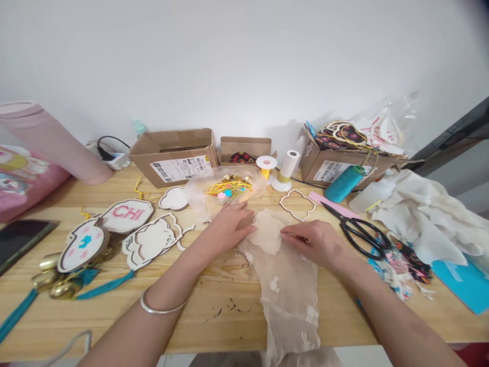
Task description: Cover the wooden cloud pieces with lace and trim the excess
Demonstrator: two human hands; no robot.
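Note:
A strip of sheer cream fabric [289, 290] with white embroidered flowers lies down the middle of the table and hangs over its front edge. On its upper end is a cream, scallop-edged piece [267, 233]. My left hand [231, 227] rests at the left side of this piece, fingers stretched out and touching its edge. Across from it, my right hand [317, 240] has its thumb and fingertips pinched together at the right edge of the piece. Beyond lies a thin wooden flower-shaped frame [298, 205]. Just past my left fingers is a plastic bag [194, 191] of yellow cords.
Black scissors [359, 232], a teal thread cone [345, 183] and fabric scraps [401, 265] lie right. Cardboard boxes [173, 153] line the wall. Left are wooden shapes [153, 239], brass bells [64, 288], a phone [23, 242] and a pink tumbler [64, 145].

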